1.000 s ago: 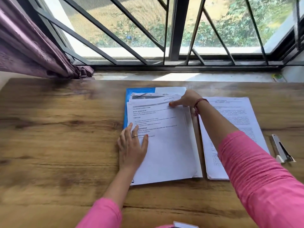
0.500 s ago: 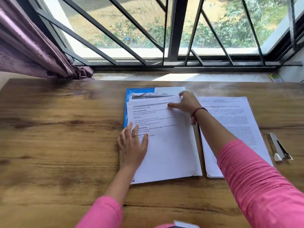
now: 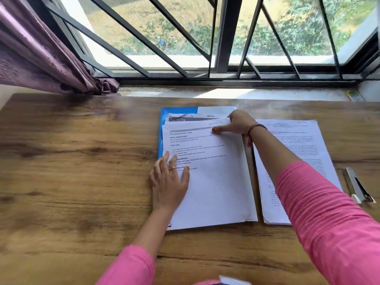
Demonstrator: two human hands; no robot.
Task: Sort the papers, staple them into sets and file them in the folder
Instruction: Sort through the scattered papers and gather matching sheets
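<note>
the right hand [image 3: 239, 122] has slid toward the top corner of the paper set [image 3: 209, 173] on the blue folder [image 3: 162, 130], fingers pinching it to square it; the left hand [image 3: 169, 181] lies flat with fingers spread, pinning the set on the desk [image 3: 82, 171].

Blue folder [image 3: 162, 128], white papers [image 3: 216, 182], pink sleeves [image 3: 320, 202], brown wood-grain table [image 3: 72, 171], seemingly purple curtain [image 3: 37, 58].

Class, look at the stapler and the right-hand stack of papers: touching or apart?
Apart. The head view shows a strip of bare wooden table between the stapler and the right stack of papers.
</note>
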